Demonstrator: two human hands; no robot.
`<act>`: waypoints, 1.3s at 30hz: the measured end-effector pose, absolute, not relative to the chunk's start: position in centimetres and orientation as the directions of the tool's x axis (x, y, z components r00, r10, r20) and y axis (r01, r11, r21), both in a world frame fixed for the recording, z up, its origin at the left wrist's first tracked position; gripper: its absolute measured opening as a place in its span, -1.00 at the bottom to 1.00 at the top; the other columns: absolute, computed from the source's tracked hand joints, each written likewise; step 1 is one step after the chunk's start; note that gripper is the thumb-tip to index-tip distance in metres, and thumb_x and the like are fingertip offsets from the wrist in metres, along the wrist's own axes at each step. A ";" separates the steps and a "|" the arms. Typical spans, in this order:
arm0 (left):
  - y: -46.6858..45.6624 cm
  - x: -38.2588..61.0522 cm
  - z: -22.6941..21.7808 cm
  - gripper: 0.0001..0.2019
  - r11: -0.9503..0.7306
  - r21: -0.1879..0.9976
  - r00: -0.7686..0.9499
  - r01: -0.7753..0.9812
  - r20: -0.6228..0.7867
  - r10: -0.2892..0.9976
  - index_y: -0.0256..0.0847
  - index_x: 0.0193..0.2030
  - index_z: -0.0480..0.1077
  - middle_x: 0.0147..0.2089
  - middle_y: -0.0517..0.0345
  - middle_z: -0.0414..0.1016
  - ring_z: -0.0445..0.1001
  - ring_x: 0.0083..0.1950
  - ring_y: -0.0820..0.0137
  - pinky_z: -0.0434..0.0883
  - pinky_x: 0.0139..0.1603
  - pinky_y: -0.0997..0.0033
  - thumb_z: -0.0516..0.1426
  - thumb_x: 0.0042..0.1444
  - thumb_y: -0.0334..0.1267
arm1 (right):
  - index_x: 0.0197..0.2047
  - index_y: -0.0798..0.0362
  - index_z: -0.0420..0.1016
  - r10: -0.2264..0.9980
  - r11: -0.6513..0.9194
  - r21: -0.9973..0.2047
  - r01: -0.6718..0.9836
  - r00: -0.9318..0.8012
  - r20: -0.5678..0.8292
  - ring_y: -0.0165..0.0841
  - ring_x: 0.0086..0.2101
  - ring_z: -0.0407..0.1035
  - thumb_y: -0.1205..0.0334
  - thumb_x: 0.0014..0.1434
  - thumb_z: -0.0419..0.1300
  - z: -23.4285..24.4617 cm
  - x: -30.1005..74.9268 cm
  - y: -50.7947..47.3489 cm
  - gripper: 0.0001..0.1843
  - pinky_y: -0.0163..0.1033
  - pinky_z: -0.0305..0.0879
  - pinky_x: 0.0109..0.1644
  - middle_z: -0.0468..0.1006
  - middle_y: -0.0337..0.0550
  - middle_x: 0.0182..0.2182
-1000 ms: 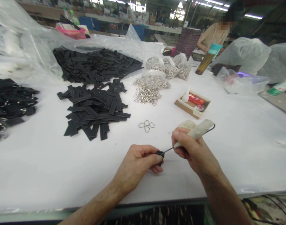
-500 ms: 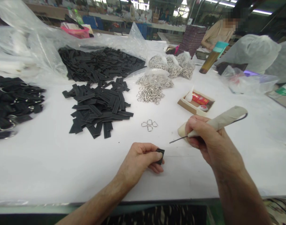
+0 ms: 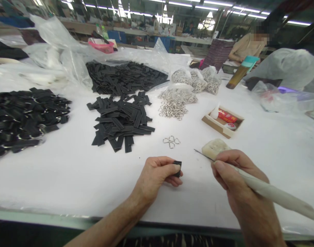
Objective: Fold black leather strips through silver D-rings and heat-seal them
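My left hand [image 3: 162, 175] pinches a small folded piece of black strap [image 3: 178, 168] between thumb and fingers, low over the white table. In my right hand [image 3: 239, 181] is an awl-like tool [image 3: 277, 192] with a thick pale handle and a thin metal tip pointing left. The tip is apart from the strap piece. Just behind it rests a yellowish-white lump [image 3: 215, 148], partly hidden by my right fingers; its material I cannot tell. Several loose metal D-shaped rings [image 3: 171, 141] lie beyond my left hand.
Behind the rings are a heap of metal rings [image 3: 173, 110] and bagged rings [image 3: 181, 76]. Loose black straps [image 3: 121, 118] lie left of them; straps fitted with rings [image 3: 25, 118] are farther left. A small open box [image 3: 218, 127], a bottle [image 3: 240, 74] and a person [image 3: 246, 46] are toward the right.
My right hand has lowered and turned the tool, so its handle now slopes down to the right. The lump shows more. My left hand still grips the strap piece; the view has shifted.
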State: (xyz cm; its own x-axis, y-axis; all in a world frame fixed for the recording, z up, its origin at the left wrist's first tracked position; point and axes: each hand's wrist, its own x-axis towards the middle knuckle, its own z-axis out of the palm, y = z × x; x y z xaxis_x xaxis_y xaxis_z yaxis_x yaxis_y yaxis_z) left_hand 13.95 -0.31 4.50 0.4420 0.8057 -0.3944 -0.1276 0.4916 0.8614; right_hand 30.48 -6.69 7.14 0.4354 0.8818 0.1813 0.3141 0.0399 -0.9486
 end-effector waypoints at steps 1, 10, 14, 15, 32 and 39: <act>-0.3 13.9 4.5 -0.88 0.485 0.864 0.434 -0.134 -0.389 0.813 -0.37 -0.49 0.50 -0.50 0.08 0.54 0.47 -0.56 0.47 0.44 -0.50 0.56 0.20 -0.07 -0.33 | -0.35 0.02 0.37 0.886 0.026 -0.950 0.312 0.433 0.167 -0.44 -0.57 0.11 0.13 0.12 0.18 7.0 30.4 -6.9 -0.86 -0.38 0.07 -0.57 0.27 -0.31 -0.61; -0.2 13.4 4.5 -0.90 0.452 0.868 0.390 -0.206 -0.351 0.851 -0.36 -0.51 0.49 -0.51 0.09 0.53 0.47 -0.58 0.47 0.44 -0.51 0.55 0.21 -0.09 -0.34 | -0.42 0.00 0.37 0.846 -0.037 -0.897 0.441 0.492 0.208 -0.46 -0.61 0.12 0.10 0.07 0.19 7.4 29.3 -7.1 -0.84 -0.41 0.08 -0.60 0.24 -0.35 -0.67; -0.3 13.0 4.7 -0.90 0.437 0.870 0.378 -0.227 -0.335 0.863 -0.36 -0.50 0.49 -0.51 0.09 0.52 0.46 -0.58 0.48 0.43 -0.51 0.55 0.21 -0.09 -0.34 | -0.40 -0.01 0.40 0.830 -0.037 -0.868 0.495 0.499 0.250 -0.46 -0.63 0.15 0.08 0.04 0.20 7.2 28.9 -7.1 -0.83 -0.42 0.13 -0.63 0.31 -0.33 -0.65; -0.3 12.8 4.7 -0.90 0.431 0.872 0.372 -0.231 -0.330 0.868 -0.36 -0.50 0.49 -0.51 0.09 0.52 0.46 -0.59 0.48 0.42 -0.51 0.56 0.21 -0.09 -0.34 | -0.39 -0.01 0.40 0.834 -0.039 -0.857 0.514 0.489 0.255 -0.45 -0.64 0.16 0.08 0.03 0.21 7.0 28.9 -7.2 -0.83 -0.42 0.15 -0.64 0.33 -0.32 -0.65; 3.1 -3.0 7.0 -0.74 0.168 0.775 -0.384 0.609 0.103 0.918 -0.27 -0.34 0.48 -0.75 0.31 0.21 0.19 -0.68 0.48 0.20 -0.63 0.50 0.16 -0.06 -0.10 | -0.35 -0.01 0.45 0.953 0.009 -0.773 0.635 0.229 0.198 -0.40 -0.73 0.33 -0.06 0.06 0.13 3.3 29.0 -6.2 -0.70 -0.43 0.26 -0.70 0.43 -0.31 -0.72; 6.0 -8.1 6.7 -0.46 0.122 0.538 -0.408 0.834 0.452 0.794 -0.29 0.13 0.26 0.20 -0.19 0.24 0.47 -0.15 0.13 0.42 -0.17 0.16 0.14 -0.05 -0.23 | -0.35 -0.05 0.48 0.920 0.107 -0.668 0.737 0.181 0.348 -0.36 -0.68 0.41 -0.11 0.07 0.10 1.8 28.4 -5.4 -0.67 -0.44 0.29 -0.66 0.51 -0.29 -0.66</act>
State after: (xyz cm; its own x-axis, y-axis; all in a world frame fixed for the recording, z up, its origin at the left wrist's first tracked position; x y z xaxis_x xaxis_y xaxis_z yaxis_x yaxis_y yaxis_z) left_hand -8.09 5.99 6.74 -0.4078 0.7936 0.4515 0.8339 0.1223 0.5382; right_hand 28.37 -5.42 1.76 0.1811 0.9200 0.3476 0.7366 0.1073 -0.6678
